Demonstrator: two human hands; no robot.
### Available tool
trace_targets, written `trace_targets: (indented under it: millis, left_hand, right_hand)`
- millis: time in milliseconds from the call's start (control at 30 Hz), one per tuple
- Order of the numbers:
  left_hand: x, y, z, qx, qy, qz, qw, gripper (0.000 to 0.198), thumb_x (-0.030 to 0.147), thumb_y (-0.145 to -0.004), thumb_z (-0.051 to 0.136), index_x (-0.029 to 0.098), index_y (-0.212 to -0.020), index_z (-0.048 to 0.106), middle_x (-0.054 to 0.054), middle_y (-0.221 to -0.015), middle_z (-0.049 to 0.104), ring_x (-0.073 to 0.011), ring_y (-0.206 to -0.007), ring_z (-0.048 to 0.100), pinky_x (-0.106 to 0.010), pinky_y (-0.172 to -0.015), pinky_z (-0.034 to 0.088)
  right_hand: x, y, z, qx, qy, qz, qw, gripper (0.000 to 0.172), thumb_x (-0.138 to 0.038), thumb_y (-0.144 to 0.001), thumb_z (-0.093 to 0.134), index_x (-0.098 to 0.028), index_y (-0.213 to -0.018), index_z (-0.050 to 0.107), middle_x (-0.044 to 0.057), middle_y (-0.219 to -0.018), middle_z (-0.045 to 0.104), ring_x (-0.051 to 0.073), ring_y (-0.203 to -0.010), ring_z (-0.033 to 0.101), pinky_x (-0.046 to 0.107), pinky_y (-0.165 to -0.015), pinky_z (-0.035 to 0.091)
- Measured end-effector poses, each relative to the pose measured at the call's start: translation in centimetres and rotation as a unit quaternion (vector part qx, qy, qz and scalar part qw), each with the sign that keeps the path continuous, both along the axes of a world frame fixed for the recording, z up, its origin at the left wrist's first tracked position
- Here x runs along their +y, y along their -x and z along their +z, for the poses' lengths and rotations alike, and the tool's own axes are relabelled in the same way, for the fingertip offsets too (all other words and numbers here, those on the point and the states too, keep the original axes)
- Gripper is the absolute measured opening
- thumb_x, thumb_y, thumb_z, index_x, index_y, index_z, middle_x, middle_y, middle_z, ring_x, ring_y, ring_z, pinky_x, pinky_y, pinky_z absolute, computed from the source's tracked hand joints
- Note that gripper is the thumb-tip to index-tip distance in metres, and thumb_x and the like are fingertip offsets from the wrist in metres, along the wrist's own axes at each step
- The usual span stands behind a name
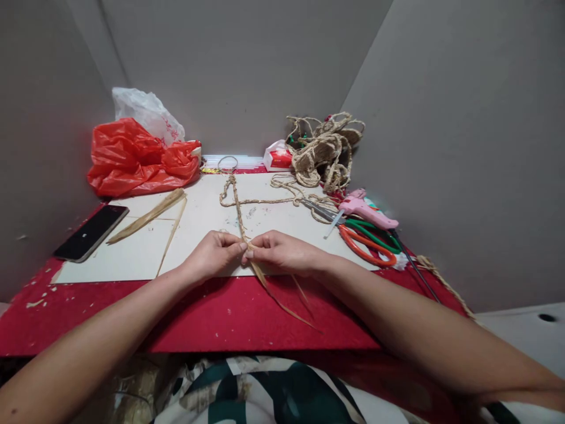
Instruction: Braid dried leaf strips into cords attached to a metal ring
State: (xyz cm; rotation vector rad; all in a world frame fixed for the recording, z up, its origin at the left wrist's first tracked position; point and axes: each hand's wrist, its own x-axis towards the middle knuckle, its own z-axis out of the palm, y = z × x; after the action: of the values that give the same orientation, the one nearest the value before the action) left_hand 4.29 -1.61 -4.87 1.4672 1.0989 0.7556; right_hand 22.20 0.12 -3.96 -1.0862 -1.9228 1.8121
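I count two hands, my left hand [215, 252] and right hand [282, 253], meeting at the near middle on one twisted straw cord [239, 207] whose two loose strips [282, 303] trail toward me. On the left I see two plastic bags, one red bag [136, 159] and one white bag [148, 111] behind it, one phone [91, 232] and two dry leaf strips [148, 217]. On the right I make out one heap of rope [324, 150], one pink glue gun [365, 209] and two pairs of scissors, one orange-handled [366, 247], one green-handled [375, 232].

Black phone [91, 233], red bag [136, 158], pink glue gun [364, 210], scissors [359, 235]
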Motion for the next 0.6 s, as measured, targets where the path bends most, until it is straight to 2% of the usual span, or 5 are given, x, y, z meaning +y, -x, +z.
trace_targets:
  millis: [167, 267, 367, 467, 600]
  left_hand:
    - [0.0, 0.0, -0.7, -0.026, 0.026, 0.067, 0.997, 0.022, 0.033, -0.073, 0.062, 0.012, -0.07, 0.07, 0.0, -0.059, 0.059, -0.0082, -0.054, 0.041, -0.021, -0.054, 0.03]
    - [-0.1, 0.1, -1.0, -0.043, 0.05, 0.084, 0.994, 0.022, 0.033, -0.072, 0.063, 0.012, -0.068, 0.069, 0.003, -0.05, 0.05, -0.0069, -0.048, 0.031, -0.022, -0.048, 0.022]
    - [-0.3, -0.1, -1.0, -0.046, 0.07, 0.088, 0.993, 0.021, 0.03, -0.073, 0.061, 0.013, -0.064, 0.067, 0.005, -0.044, 0.041, -0.0064, -0.045, 0.023, -0.023, -0.045, 0.015]
    - [-0.3, -0.2, -0.8, -0.039, 0.072, 0.08, 0.993, 0.019, 0.027, -0.074, 0.058, 0.013, -0.063, 0.066, 0.005, -0.045, 0.04, -0.0066, -0.045, 0.025, -0.023, -0.045, 0.016]
    - [-0.3, -0.3, -0.7, 0.004, 0.061, 0.068, 0.996, 0.021, 0.026, -0.074, 0.055, 0.013, -0.06, 0.064, 0.007, -0.043, 0.032, -0.0063, -0.043, 0.02, -0.025, -0.044, 0.014]
  right_hand:
    - [0.4, -2.1, 2.4, -0.146, -0.152, 0.053, 0.976, 0.035, -0.039, -0.087, 0.048, -0.01, -0.083, 0.068, -0.004, -0.053, 0.044, 0.006, -0.047, 0.033, 0.019, -0.045, 0.026]
    - [1.8, -4.1, 4.1, -0.201, -0.221, 0.09, 0.95, 0.029, -0.033, -0.086, 0.049, -0.014, -0.08, 0.069, 0.001, -0.062, 0.054, 0.009, -0.055, 0.045, 0.021, -0.05, 0.035]
    - [4.1, -4.3, 5.8, -0.212, -0.341, -0.004, 0.916, 0.018, -0.027, -0.083, 0.053, -0.017, -0.079, 0.068, 0.004, -0.062, 0.06, 0.012, -0.054, 0.051, 0.023, -0.048, 0.038]
    - [6.3, -0.7, 7.2, -0.165, -0.428, -0.096, 0.883, 0.014, -0.025, -0.081, 0.057, -0.014, -0.081, 0.066, 0.009, -0.07, 0.065, 0.014, -0.059, 0.058, 0.024, -0.052, 0.042]
    - [9.3, 8.4, 6.9, -0.179, -0.343, -0.055, 0.92, 0.018, -0.025, -0.084, 0.055, -0.012, -0.073, 0.061, 0.009, -0.069, 0.065, 0.012, -0.056, 0.059, 0.022, -0.051, 0.044]
